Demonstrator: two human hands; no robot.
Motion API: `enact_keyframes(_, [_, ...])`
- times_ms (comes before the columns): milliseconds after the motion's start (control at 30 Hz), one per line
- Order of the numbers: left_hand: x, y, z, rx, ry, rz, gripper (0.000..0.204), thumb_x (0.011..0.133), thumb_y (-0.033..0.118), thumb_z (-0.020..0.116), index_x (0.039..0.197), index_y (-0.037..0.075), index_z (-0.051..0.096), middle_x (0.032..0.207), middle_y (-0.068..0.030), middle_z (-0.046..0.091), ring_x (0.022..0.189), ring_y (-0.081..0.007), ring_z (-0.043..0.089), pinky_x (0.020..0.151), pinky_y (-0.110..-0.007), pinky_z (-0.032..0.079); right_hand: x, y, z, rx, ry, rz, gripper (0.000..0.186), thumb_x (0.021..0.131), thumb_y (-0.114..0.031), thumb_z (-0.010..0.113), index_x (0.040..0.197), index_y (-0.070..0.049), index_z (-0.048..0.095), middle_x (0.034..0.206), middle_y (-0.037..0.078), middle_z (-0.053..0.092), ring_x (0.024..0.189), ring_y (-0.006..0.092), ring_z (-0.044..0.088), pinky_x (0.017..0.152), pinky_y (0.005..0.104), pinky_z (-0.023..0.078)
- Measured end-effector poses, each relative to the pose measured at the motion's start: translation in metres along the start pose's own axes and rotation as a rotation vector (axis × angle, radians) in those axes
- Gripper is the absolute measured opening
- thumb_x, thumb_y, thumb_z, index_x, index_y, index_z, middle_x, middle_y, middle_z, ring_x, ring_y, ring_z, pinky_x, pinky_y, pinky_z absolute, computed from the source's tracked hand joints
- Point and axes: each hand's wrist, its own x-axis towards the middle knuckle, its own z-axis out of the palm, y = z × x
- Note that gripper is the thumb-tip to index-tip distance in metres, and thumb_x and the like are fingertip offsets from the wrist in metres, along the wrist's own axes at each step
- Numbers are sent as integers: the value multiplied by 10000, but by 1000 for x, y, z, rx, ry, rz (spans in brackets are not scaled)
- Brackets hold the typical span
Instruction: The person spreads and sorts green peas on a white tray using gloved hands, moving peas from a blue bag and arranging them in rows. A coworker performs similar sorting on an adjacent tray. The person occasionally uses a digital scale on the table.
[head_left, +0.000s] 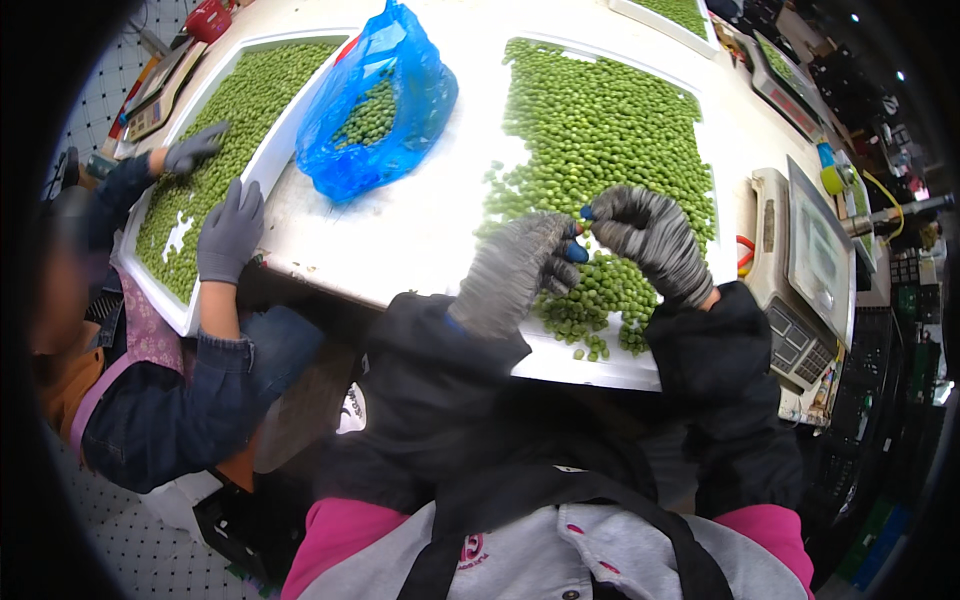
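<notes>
Green peas [610, 120] lie loose across a white tray [590, 372] in front of me; bare white shows along its left and front. Over the tray's near half, my left hand [512, 272] and my right hand [648, 238] come together, both in grey ribbed gloves with blue fingertips. Each has its fingers curled into a pinch, the tips nearly touching. Whatever is between them is too small to make out. A few peas sit apart near the front edge, below my hands.
Left of my tray stands a blue plastic bag [325, 140] holding peas. A co-worker's grey-gloved hand [230, 235] rests at another white tray of peas [250, 110], the other hand among them. On my right is a weighing scale [785, 320]; another scale [160, 95] stands far left.
</notes>
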Motion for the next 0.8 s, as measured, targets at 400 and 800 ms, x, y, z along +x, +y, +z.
enact_keyframes(400, [-2, -1, 6, 82, 30, -51, 181, 902, 185, 535, 903, 8, 573, 727, -45, 573, 564, -96, 522, 481, -193, 416, -30, 21, 29, -79, 214, -95, 153, 797, -58, 635, 940, -5, 627, 851, 71, 647, 784, 124, 589, 733, 259, 475])
enact_keyframes(800, [-2, -5, -4, 145, -43, -19, 143, 853, 70, 551, 967, -12, 581, 790, -50, 592, 639, -94, 555, 539, -198, 452, -32, 23, 32, -184, 243, -211, 141, 804, -39, 616, 936, 7, 632, 856, 52, 647, 799, 111, 588, 728, 241, 468])
